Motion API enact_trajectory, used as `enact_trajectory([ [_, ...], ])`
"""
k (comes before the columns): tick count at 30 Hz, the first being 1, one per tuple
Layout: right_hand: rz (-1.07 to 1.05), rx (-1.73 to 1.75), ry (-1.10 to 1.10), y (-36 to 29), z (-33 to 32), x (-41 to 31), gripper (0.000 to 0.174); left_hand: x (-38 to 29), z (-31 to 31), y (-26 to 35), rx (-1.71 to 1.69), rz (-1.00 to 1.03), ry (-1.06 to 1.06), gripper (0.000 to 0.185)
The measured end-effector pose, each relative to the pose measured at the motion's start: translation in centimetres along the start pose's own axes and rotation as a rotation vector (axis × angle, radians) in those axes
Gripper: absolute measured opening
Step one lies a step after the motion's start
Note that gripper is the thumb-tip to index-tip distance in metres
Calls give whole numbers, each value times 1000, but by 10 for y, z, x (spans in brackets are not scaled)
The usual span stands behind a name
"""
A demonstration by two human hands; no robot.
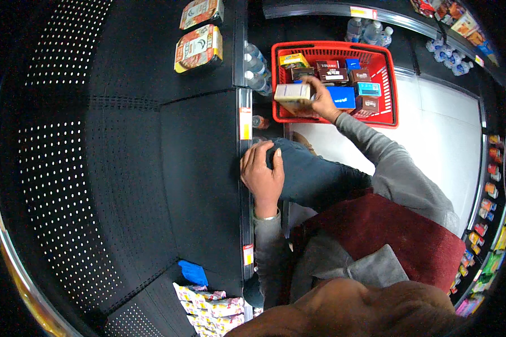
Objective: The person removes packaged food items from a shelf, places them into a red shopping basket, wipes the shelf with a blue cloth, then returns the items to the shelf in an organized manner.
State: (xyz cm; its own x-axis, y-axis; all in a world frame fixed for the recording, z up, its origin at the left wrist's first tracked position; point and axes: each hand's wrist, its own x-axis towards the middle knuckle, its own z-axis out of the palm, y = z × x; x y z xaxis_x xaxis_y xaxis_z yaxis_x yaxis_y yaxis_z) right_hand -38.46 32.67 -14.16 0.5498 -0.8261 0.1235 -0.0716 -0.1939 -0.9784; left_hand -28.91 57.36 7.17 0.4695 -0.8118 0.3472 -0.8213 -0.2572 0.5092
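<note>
A red plastic shopping basket sits on the floor ahead of me, packed with cartons. My right hand reaches into it, thumb and fingers closed around the right end of a cream-topped box at the near left corner. Beside that box are a blue carton, a brown carton and a light-blue carton. Behind lie a yellow-green box and more dark brown boxes. My left hand holds nothing and rests at my bent knee, by the shelf edge, thumb apart from the fingers.
At left runs a black shelf with a perforated back panel. Two sealed food trays stand at its far end, white-and-pink packets at its near end. Water bottles flank the basket. Packaged goods line the right-hand shelf.
</note>
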Motion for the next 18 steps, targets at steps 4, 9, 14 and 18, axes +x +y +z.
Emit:
enact_trajectory([
  [4, -74, -159, -35, 16, -10, -21, 56, 0, 0, 0, 11, -5, -8, 19],
  [9, -100, -319, -117, 10, -52, -23, 60, 0, 1, 1, 9, -1, -2, 19],
  [14, -205, -892, -138, 23, -108, -30, 78, -2, 1, 0, -1, 10, 15, 18],
  [18, -294, -1216, -172, 54, -123, -42, 87, -1, 2, 1, 5, 0, 23, 17],
])
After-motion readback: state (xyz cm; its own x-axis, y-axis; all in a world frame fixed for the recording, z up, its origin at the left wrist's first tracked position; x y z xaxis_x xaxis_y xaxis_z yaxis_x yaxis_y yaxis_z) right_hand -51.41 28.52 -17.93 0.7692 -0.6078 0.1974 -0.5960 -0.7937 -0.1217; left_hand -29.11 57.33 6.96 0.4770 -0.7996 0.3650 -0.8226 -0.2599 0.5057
